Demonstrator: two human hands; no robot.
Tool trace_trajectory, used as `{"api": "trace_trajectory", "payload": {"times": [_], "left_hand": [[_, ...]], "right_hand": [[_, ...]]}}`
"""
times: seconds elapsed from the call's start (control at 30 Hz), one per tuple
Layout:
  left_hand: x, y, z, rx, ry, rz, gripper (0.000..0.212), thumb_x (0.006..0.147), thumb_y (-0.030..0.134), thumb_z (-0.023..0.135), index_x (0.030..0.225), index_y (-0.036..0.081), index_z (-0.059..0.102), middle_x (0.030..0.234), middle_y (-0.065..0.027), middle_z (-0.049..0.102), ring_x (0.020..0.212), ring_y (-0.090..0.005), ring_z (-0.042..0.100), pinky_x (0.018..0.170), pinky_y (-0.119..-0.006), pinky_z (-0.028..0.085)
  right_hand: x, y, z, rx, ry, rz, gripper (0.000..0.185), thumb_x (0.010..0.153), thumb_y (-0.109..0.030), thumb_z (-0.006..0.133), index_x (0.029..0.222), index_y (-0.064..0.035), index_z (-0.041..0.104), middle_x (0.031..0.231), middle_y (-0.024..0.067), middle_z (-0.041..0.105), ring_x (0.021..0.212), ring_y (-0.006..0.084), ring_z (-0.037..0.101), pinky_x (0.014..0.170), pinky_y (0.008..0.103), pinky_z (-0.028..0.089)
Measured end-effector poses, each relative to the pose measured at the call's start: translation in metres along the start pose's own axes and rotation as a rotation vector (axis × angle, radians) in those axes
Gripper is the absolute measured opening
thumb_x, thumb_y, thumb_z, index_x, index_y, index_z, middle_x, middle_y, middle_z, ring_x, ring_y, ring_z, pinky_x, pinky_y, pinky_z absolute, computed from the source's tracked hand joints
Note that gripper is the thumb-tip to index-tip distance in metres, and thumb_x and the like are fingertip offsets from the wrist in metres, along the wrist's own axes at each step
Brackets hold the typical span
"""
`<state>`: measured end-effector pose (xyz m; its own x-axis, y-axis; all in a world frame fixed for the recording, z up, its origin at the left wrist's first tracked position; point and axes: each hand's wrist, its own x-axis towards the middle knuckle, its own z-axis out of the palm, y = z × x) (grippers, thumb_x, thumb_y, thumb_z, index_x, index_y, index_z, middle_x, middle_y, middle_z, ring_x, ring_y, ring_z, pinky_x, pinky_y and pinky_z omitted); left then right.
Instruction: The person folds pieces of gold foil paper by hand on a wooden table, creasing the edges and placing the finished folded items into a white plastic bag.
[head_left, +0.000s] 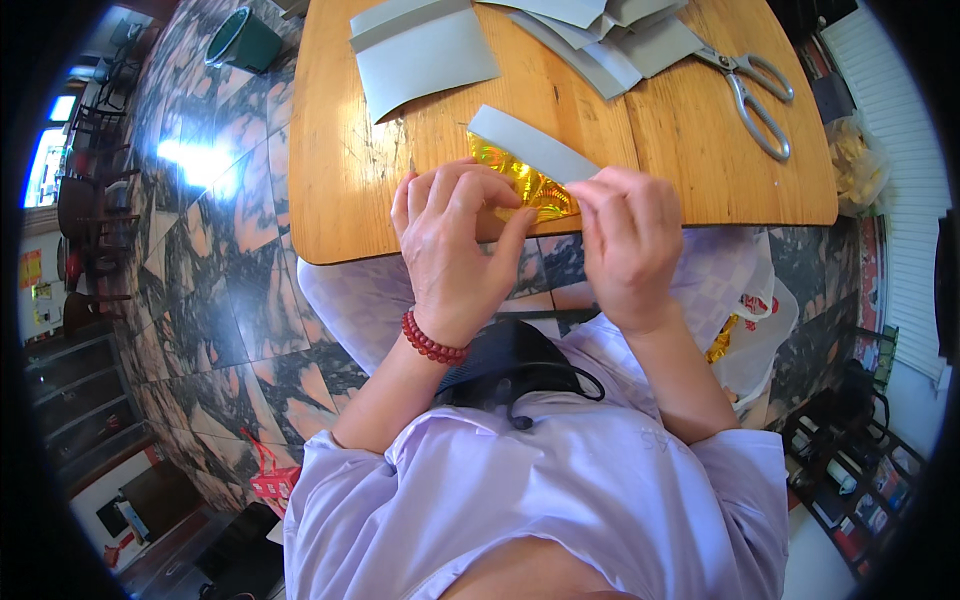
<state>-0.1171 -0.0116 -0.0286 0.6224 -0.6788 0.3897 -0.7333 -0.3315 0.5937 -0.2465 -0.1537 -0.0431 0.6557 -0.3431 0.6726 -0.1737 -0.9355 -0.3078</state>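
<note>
Near the front edge of the wooden table (337, 187), both hands are on a sheet of shiny gold foil paper (536, 187) with a grey-white strip (532, 142) along its far side. My left hand (457, 225) pinches the foil's near part between thumb and fingers; a red bead bracelet circles that wrist. My right hand (630, 240) grips the sheet's right end between thumb and forefinger. The fingers hide parts of the sheet's near edge.
Grey folded sheets (424, 56) lie at the back left, and a loose pile of grey sheets (607, 37) at the back. Metal scissors (750, 97) rest at the right. A green bin (244, 41) stands on the floor. Plastic bags (761, 337) with gold pieces hang or lie right of my legs.
</note>
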Motion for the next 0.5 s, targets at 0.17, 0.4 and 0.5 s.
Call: {"api": "trace_trajectory", "payload": {"times": [0.17, 0.4, 0.5], "left_hand": [[-0.002, -0.003, 0.005, 0.013, 0.049, 0.02, 0.02, 0.084, 0.019, 0.087, 0.098, 0.016, 0.072, 0.114, -0.0054, 0.072, 0.118, -0.0301, 0.065, 0.12, -0.053, 0.034], [-0.003, -0.005, 0.004, -0.016, 0.016, 0.014, 0.02, 0.086, 0.02, 0.086, 0.1, 0.016, 0.072, 0.114, -0.0053, 0.072, 0.117, -0.0304, 0.065, 0.121, -0.055, 0.033], [-0.002, -0.005, -0.002, -0.001, 0.014, 0.076, 0.023, 0.088, 0.016, 0.085, 0.107, 0.012, 0.071, 0.116, -0.0081, 0.072, 0.115, -0.0313, 0.067, 0.117, -0.052, 0.039]], "right_hand": [[-0.021, -0.019, 0.001, -0.062, -0.102, -0.191, 0.046, 0.094, -0.013, 0.066, 0.137, 0.0019, 0.072, 0.134, 0.0115, 0.069, 0.117, 0.0262, 0.067, 0.097, 0.0404, 0.051], [-0.035, -0.043, 0.011, -0.276, -0.157, -0.033, 0.055, 0.098, -0.024, 0.074, 0.147, 0.0, 0.066, 0.149, 0.0086, 0.062, 0.123, 0.0244, 0.063, 0.102, 0.0422, 0.046], [-0.036, -0.043, 0.015, -0.332, -0.15, -0.039, 0.053, 0.101, -0.028, 0.068, 0.148, -0.0025, 0.066, 0.148, 0.0077, 0.062, 0.126, 0.0221, 0.061, 0.105, 0.0418, 0.045]]}}
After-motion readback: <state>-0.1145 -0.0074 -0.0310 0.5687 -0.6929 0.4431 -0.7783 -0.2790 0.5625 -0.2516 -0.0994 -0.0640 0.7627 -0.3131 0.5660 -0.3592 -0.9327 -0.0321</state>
